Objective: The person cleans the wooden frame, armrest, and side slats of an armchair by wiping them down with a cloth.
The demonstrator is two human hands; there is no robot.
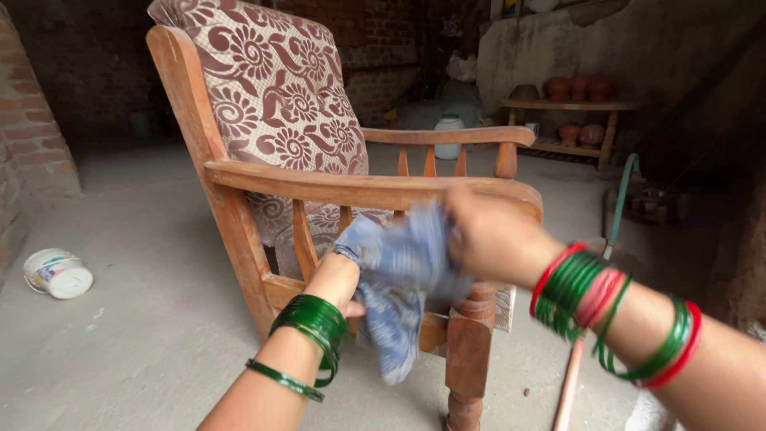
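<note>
Your left hand (pixel 335 279) and right hand (pixel 487 235) both close their grip on the blue cloth (pixel 399 279) | cloth at 6 o'clock under the wooden chair (pixel 239 231) armrest | wiping looks underway; legs seemingly remain.

chair (pixel 319 183) sat dead center, bucket (pixel 56 273) lying off to its left, shelf (pixel 574 108) with pots (pixel 578 86) behind it on the right

White labelled tub (pixel 57 273) on floor, far left
</note>
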